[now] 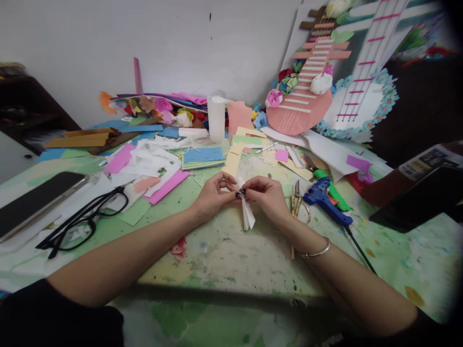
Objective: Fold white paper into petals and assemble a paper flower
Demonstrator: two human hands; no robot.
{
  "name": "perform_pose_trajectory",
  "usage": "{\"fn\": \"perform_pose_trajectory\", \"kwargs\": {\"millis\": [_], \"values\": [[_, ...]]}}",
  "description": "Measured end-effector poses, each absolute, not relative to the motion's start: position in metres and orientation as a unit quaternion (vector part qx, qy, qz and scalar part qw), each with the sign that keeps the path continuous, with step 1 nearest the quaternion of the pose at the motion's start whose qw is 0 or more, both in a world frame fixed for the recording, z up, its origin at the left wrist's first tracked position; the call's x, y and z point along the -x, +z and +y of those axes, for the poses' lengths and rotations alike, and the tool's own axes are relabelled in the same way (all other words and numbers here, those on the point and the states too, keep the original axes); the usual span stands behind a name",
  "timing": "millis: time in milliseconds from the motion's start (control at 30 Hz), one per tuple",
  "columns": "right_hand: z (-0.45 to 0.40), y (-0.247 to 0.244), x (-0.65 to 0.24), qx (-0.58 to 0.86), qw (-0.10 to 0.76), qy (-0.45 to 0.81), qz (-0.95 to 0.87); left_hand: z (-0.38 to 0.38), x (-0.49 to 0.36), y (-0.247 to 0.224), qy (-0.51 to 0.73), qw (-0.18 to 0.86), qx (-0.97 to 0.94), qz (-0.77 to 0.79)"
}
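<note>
Both hands meet over the front middle of the table, pinching a strip of folded white paper (247, 215) at its gathered waist. My left hand (216, 195) is closed on it from the left, thumb and fingertips together. From the other side, my right hand (265, 195) grips the same spot. Below the fingertips the pleated end hangs down and fans slightly; a small white end shows above them. Whether a thread or wire is around the waist is hidden by the fingers. Gold-handled scissors (296, 205) lie just right of my right hand.
A blue glue gun (327, 200) with its cord lies on the right, near a dark tablet (419, 197). Glasses (87, 217) and a phone (39, 202) rest on the left. Paper scraps (152, 159), a white roll (216, 118) and paper instruments (304, 106) stand behind.
</note>
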State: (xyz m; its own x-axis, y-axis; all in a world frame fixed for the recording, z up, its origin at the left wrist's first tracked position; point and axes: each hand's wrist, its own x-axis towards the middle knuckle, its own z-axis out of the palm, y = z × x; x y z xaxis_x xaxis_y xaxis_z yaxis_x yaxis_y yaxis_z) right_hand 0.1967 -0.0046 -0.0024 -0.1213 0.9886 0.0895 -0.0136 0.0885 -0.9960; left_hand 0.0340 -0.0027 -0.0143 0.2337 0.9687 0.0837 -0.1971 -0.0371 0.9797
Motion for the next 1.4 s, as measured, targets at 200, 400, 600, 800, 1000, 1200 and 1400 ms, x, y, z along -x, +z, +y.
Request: {"fn": "perform_pose_trajectory", "kwargs": {"millis": [200, 400, 600, 800, 1000, 1200, 1400], "values": [[-0.003, -0.002, -0.200, 0.434, 0.485, 0.547, -0.527, -0.005, -0.034, -0.011, 0.484, 0.590, -0.526, 0.377], [-0.002, -0.001, -0.203, 0.417, 0.461, 0.494, -0.608, -0.003, -0.032, -0.011, 0.482, 0.563, -0.549, 0.387], [-0.001, -0.009, -0.206, 0.444, 0.428, 0.425, -0.663, -0.005, -0.034, -0.007, 0.494, 0.532, -0.556, 0.405], [0.002, -0.016, -0.207, 0.472, 0.434, 0.391, -0.660, -0.006, -0.034, -0.006, 0.498, 0.512, -0.545, 0.439], [-0.002, -0.015, -0.203, 0.476, 0.418, 0.351, -0.690, -0.006, -0.033, -0.007, 0.499, 0.503, -0.552, 0.439], [-0.007, -0.009, -0.201, 0.489, 0.396, 0.233, -0.741, -0.006, -0.031, -0.011, 0.499, 0.447, -0.614, 0.419], [-0.008, -0.007, -0.200, 0.473, 0.372, 0.200, -0.774, -0.006, -0.027, -0.014, 0.456, 0.410, -0.677, 0.408]]}}
